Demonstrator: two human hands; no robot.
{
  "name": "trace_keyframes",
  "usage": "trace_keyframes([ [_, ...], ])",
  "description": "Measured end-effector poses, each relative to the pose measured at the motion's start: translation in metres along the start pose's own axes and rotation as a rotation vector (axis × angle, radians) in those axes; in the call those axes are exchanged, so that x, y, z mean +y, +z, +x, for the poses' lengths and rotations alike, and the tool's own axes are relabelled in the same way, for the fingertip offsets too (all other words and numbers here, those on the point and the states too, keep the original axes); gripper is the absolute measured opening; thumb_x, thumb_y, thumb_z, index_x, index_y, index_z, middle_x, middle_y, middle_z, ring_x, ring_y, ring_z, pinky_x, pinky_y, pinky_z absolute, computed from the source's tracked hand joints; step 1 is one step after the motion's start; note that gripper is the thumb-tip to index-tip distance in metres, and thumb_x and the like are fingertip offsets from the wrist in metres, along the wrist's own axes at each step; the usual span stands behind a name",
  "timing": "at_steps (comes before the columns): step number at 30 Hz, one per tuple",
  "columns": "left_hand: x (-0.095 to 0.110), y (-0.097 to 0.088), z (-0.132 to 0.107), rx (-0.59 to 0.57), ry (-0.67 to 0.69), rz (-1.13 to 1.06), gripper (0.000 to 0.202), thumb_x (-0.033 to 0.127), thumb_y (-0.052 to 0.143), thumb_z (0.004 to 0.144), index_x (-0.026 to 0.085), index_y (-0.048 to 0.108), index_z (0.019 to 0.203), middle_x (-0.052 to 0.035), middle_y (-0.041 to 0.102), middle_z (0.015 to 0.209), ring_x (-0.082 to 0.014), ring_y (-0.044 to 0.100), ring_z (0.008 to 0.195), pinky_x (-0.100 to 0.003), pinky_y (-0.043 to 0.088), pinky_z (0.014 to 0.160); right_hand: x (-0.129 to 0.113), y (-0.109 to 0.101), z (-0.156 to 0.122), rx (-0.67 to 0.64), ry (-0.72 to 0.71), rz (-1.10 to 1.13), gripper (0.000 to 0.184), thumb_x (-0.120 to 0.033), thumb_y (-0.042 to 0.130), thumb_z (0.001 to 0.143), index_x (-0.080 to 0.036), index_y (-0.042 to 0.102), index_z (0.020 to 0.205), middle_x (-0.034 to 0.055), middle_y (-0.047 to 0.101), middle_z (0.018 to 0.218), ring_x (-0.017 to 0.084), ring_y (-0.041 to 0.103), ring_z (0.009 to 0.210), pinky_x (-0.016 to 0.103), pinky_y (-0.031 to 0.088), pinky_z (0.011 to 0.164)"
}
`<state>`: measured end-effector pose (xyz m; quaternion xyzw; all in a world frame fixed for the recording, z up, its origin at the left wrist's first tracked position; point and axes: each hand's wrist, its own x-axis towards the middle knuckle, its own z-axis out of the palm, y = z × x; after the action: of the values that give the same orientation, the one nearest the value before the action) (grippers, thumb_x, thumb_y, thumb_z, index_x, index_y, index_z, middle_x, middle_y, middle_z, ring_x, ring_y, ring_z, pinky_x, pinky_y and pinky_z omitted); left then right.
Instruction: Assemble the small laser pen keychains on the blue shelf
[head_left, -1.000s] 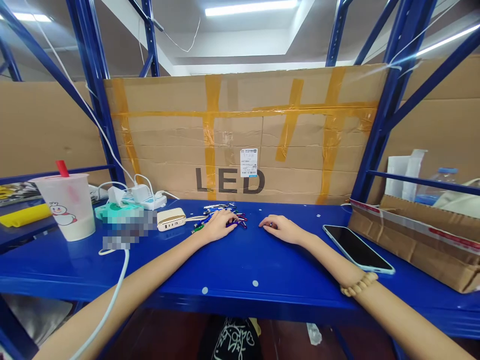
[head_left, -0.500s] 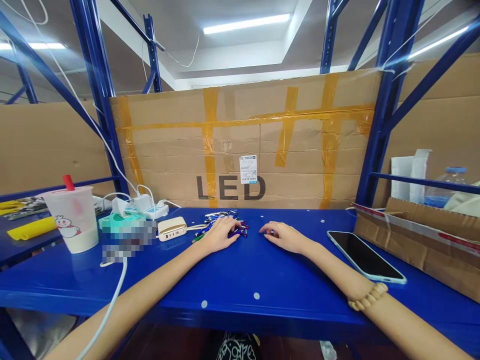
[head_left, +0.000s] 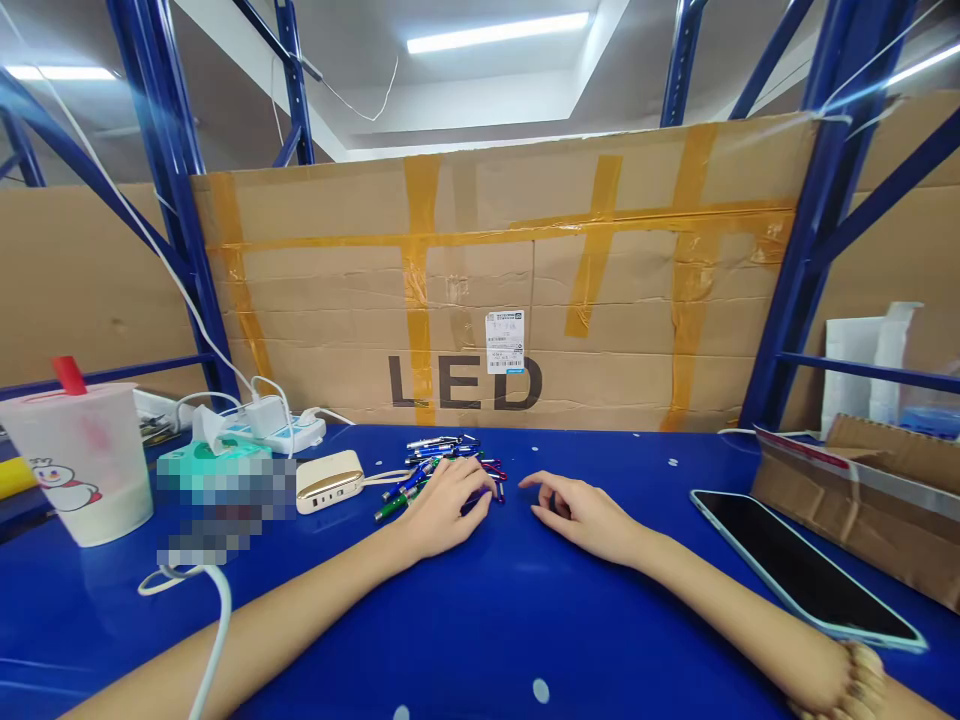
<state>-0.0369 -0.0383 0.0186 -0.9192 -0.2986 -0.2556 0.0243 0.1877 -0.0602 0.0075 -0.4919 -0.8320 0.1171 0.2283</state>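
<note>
A loose pile of pens [head_left: 420,478] in blue, green, silver and red lies on the blue tabletop [head_left: 465,640]. My left hand [head_left: 450,505] rests over the right side of that pile, palm down, with loosely bent fingers apart. It covers part of the pens, and I see none gripped in it. To the right, my right hand [head_left: 581,512] hovers at or just above the tabletop, fingers slightly curled and thumb apart, holding nothing visible. A gap of bare blue surface separates the two hands.
A cream power bank [head_left: 330,482] with a cable lies left of the pens. Farther left are a power strip [head_left: 285,435] and a plastic cup [head_left: 82,460]. A phone [head_left: 806,570] and an open cardboard box [head_left: 847,510] sit at right. A cardboard panel [head_left: 352,300] stands behind.
The view has moved closer to the tabletop, so things look larger and spread outward. My left hand still lies over the pens; my right hand stays beside them with its fingers slightly curled.
</note>
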Motion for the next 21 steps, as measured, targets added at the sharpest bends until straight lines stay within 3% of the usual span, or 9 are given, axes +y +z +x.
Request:
trace_keyframes([
  [4,0.011,0.001,-0.004,-0.004,0.191,-0.037,0.021,0.02,0.038,0.083,0.02,0.058,0.083,-0.0031,0.062,0.076,-0.0149,0.053,0.073,-0.029,0.036,0.072,-0.002,0.005,0.003,0.029,0.012,0.006,0.014,-0.03,0.043,0.086,-0.024,0.05,0.097,-0.0034,0.058,0.072,0.012,0.053,0.061,0.023,0.039,0.058],
  [8,0.03,-0.002,-0.01,-0.172,0.383,-0.004,0.02,0.024,0.042,0.077,0.026,0.062,0.08,0.0005,0.06,0.058,-0.0142,0.049,0.057,-0.027,0.035,0.061,-0.014,0.007,-0.001,-0.005,-0.059,0.012,0.01,-0.027,0.043,0.087,-0.023,0.05,0.094,-0.0031,0.058,0.068,0.012,0.054,0.063,0.022,0.039,0.059],
  [10,0.034,-0.005,-0.013,-0.241,0.401,0.006,0.023,0.023,0.042,0.081,0.028,0.064,0.082,0.0009,0.061,0.061,-0.0137,0.051,0.06,-0.026,0.036,0.064,-0.02,0.008,-0.004,-0.027,-0.083,0.022,0.011,-0.027,0.042,0.087,-0.023,0.051,0.094,-0.0028,0.057,0.067,0.012,0.053,0.062,0.021,0.039,0.059],
  [13,0.032,-0.005,-0.015,-0.252,0.264,-0.15,0.02,0.02,0.046,0.079,0.026,0.064,0.084,0.0027,0.06,0.057,-0.0121,0.051,0.056,-0.023,0.038,0.063,-0.023,0.009,-0.007,-0.07,-0.091,0.029,0.013,-0.029,0.042,0.088,-0.025,0.053,0.093,-0.0022,0.056,0.066,0.013,0.053,0.062,0.021,0.038,0.058],
  [17,0.021,0.002,-0.015,-0.098,-0.022,-0.34,0.016,0.014,0.046,0.076,0.02,0.061,0.079,0.0038,0.051,0.049,-0.0104,0.048,0.05,-0.021,0.04,0.059,-0.018,0.011,-0.006,-0.095,-0.071,0.046,0.015,-0.031,0.042,0.089,-0.027,0.056,0.091,-0.0016,0.056,0.066,0.013,0.052,0.061,0.022,0.038,0.057],
  [21,0.004,0.002,-0.012,0.011,-0.007,-0.156,0.012,0.015,0.046,0.079,0.019,0.057,0.083,-0.0016,0.056,0.067,-0.0151,0.05,0.069,-0.025,0.041,0.065,-0.016,0.012,-0.006,-0.103,-0.063,0.041,0.018,-0.032,0.04,0.089,-0.027,0.057,0.092,-0.0003,0.058,0.069,0.014,0.053,0.063,0.023,0.04,0.06],
])
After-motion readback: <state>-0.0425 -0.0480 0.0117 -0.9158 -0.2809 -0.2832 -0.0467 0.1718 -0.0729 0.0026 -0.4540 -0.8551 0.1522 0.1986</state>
